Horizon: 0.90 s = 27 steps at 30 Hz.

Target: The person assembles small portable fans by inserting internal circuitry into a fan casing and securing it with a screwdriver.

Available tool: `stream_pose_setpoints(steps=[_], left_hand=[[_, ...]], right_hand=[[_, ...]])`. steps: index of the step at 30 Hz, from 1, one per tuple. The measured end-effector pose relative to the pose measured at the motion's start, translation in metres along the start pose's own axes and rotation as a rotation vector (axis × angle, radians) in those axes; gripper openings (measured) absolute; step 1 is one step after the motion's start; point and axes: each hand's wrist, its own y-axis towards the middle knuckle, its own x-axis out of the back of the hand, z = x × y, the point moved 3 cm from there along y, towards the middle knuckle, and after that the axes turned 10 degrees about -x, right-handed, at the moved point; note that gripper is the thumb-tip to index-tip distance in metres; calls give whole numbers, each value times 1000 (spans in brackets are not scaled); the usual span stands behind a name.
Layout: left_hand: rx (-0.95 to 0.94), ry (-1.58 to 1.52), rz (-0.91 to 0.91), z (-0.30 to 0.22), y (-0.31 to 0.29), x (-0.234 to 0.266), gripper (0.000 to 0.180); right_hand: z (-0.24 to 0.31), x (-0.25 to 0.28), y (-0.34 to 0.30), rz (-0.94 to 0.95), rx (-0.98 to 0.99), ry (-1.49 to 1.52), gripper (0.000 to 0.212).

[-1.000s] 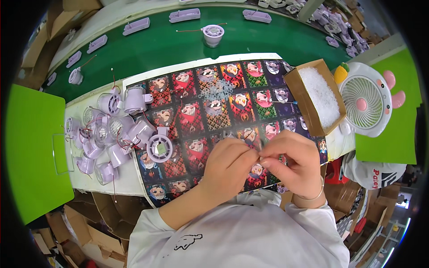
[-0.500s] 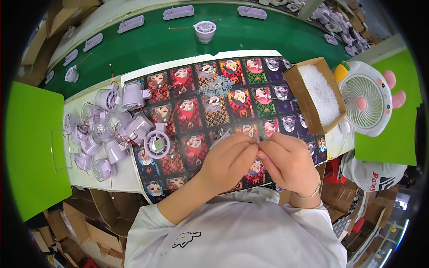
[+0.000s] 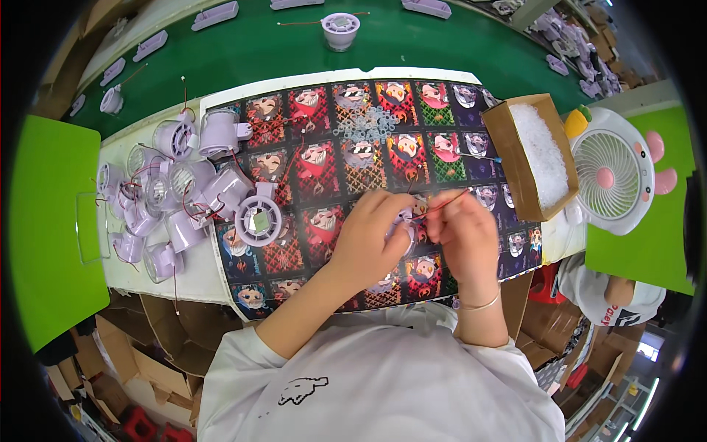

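Lilac part (image 3: 399, 222) well inside mat (image 3: 324, 254) edges

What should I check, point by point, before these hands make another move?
1. Left hand has hold of the lilac part: ok, it is partly hidden by the fingers.
2. Right hand grips the red wire: cannot tell, the fingers are blurred.
3. Box open, its clear pieces exposed: ok.
4. Thin tool unobstructed: ok, it lies on the patterned mat beside the box.
5. Lilac housings neatly separated: not ok, they are jumbled, with wires crossing them.
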Motion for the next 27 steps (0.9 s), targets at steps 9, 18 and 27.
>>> stream_pose_setpoints(steps=[9, 18, 27], left_hand=[[-24, -205, -36, 9, -1, -2, 33], [23, -171, 45, 4, -1, 1, 39], [45, -173, -23, 10, -5, -2, 39]], right_hand=[[13, -21, -8, 96, 620, -826, 25], [35, 51, 65, -517, 584, -1736, 22], [19, -3, -7, 172, 539, -1077, 13]])
